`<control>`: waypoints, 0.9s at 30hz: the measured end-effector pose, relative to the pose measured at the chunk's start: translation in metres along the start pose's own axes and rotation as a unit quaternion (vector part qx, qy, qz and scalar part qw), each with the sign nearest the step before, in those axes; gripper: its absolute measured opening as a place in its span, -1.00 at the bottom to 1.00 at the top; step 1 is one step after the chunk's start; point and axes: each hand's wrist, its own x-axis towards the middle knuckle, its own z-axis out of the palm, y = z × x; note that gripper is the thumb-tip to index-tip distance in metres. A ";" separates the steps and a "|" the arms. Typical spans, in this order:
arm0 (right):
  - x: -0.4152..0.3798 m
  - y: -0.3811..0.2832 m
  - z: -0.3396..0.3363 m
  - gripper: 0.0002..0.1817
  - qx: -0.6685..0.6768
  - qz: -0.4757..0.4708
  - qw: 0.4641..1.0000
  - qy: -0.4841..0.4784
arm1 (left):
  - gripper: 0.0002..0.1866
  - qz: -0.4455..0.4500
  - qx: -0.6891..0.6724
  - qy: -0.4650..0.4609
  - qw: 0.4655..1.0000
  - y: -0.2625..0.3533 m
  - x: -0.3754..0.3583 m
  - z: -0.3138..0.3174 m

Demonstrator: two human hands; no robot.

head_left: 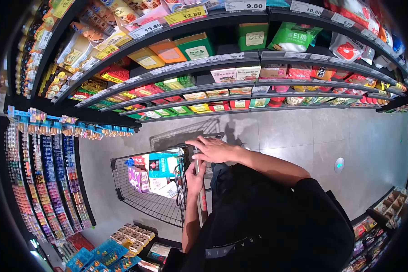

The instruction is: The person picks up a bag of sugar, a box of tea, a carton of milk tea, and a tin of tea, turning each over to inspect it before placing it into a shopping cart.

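A wire shopping cart (138, 206) stands to the left, its bar-shaped handle (203, 199) running up and down beside my body. My left hand (195, 181) is closed round the handle, thumb and fingers on either side of it. Above it, my right hand (213, 149) lies across the handle's upper part with fingers stretched out and slightly apart. In the basket, against the handle end, are a teal package (163, 164), a purple-and-white package (138, 180), a red package (139, 160) and a white pack (167, 189).
Shelves (240, 56) of boxes and bagged goods with price labels curve across the top. A rack (50, 177) of small colourful packs stands at the left. Displays with blue hanging packs (102, 256) and crates (131, 238) are at the lower left. Grey tiled floor (294, 136) extends right.
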 end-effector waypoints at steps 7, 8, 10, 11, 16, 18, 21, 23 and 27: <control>-0.008 0.000 -0.008 -0.35 -0.009 -0.004 1.000 0.014 | -0.83 0.008 -0.006 -0.011 1.000 0.001 0.002 0.011; -0.007 0.000 -0.007 -0.35 -0.001 -0.009 1.000 0.016 | -0.83 0.008 -0.009 -0.010 1.000 0.001 0.002 0.010; -0.008 -0.002 -0.005 -0.36 -0.003 -0.010 1.000 0.028 | -0.82 0.001 0.013 -0.004 1.000 0.011 -0.004 0.008; -0.006 -0.002 -0.005 -0.36 -0.004 -0.012 0.999 0.038 | -0.79 0.049 0.056 0.021 0.997 0.000 -0.001 0.005; 0.002 -0.003 -0.009 -0.41 -0.057 -0.071 0.992 0.091 | -0.81 0.137 0.196 0.177 0.955 0.051 0.024 -0.054; 0.008 -0.010 -0.018 -0.45 -0.071 -0.104 0.986 0.113 | -0.78 0.272 0.138 0.233 0.924 0.074 0.079 -0.082; 0.034 -0.027 -0.042 -0.50 -0.046 -0.142 0.967 0.206 | -0.86 0.341 0.023 0.183 0.922 0.121 0.174 -0.120; 0.070 -0.037 -0.063 -0.52 0.012 -0.133 0.949 0.287 | -0.66 0.287 -0.082 0.124 0.946 0.156 0.226 -0.128; 0.176 -0.021 -0.115 -0.39 0.082 -0.105 0.908 0.397 | -0.51 0.313 -0.124 0.111 0.935 0.191 0.316 -0.122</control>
